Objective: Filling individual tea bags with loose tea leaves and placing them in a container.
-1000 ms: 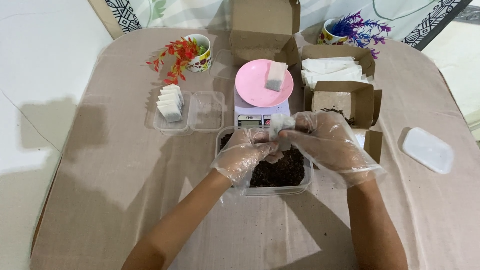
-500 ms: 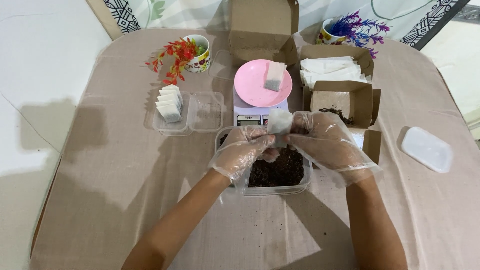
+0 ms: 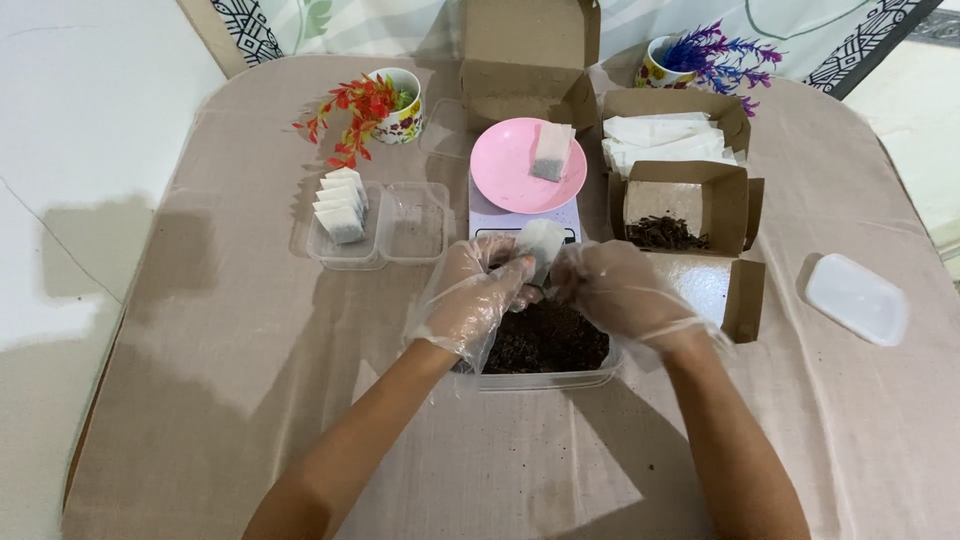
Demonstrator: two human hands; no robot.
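Gloved hands (image 3: pixel 560 290) pinching white sachet (image 3: pixel 541 243), perhaps open, over dark-filled tub (image 3: pixel 545 378).

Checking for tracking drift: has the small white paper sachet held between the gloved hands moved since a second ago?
Yes, slightly: the small white paper sachet has risen a little toward the pink round plate on the scale, and now overlaps the scale's front.

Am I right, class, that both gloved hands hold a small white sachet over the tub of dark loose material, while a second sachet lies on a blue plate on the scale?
Not quite: the plate is pink, not blue, as the head view shows. The rest stands: both hands hold a white sachet over the tub of dark loose material, and a second sachet lies on that plate on the scale.
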